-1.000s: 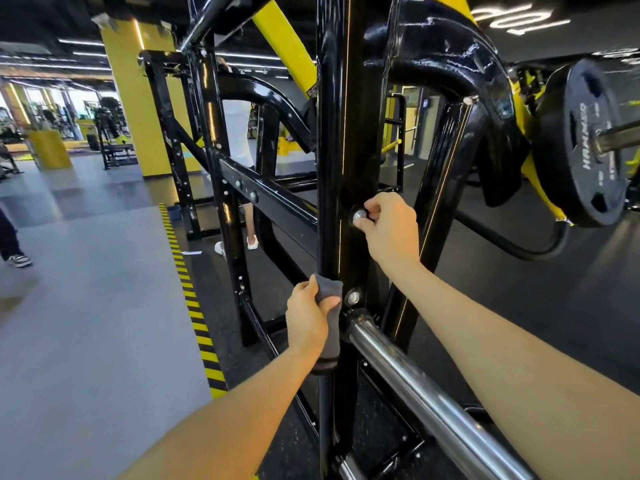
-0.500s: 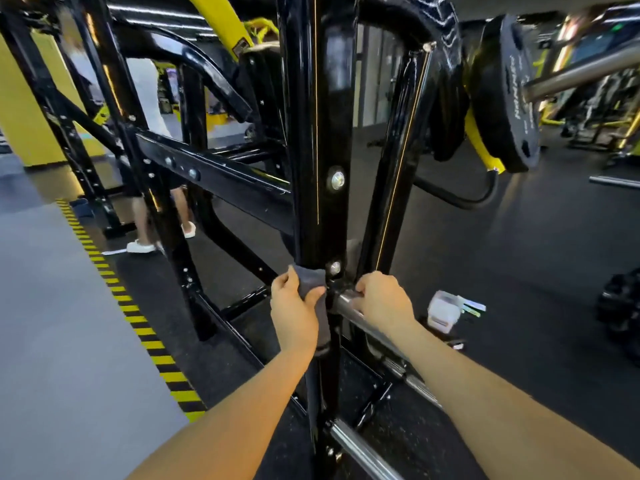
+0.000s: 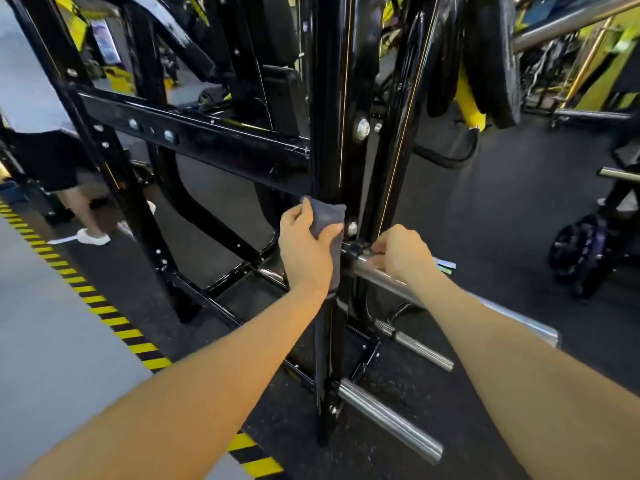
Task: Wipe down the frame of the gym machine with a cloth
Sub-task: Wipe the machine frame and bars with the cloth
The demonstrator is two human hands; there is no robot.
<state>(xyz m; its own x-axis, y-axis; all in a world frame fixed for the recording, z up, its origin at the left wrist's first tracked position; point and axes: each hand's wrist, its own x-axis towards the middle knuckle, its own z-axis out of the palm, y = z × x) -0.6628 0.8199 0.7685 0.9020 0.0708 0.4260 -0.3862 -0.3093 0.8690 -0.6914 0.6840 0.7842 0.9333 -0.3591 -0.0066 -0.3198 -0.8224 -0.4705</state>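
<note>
Pressing grey cloth (image 3: pixel 327 218) against upright black frame post (image 3: pixel 334 140), left hand (image 3: pixel 304 249)

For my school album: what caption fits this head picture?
Left hand presses a grey cloth on the black post.

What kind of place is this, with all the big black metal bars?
Most likely a gym. A tall glossy black steel machine frame carries shiny chrome pegs for weights, round black weight plates hang on it, and the dark speckled rubber floor has yellow-and-black hazard striping.
</note>
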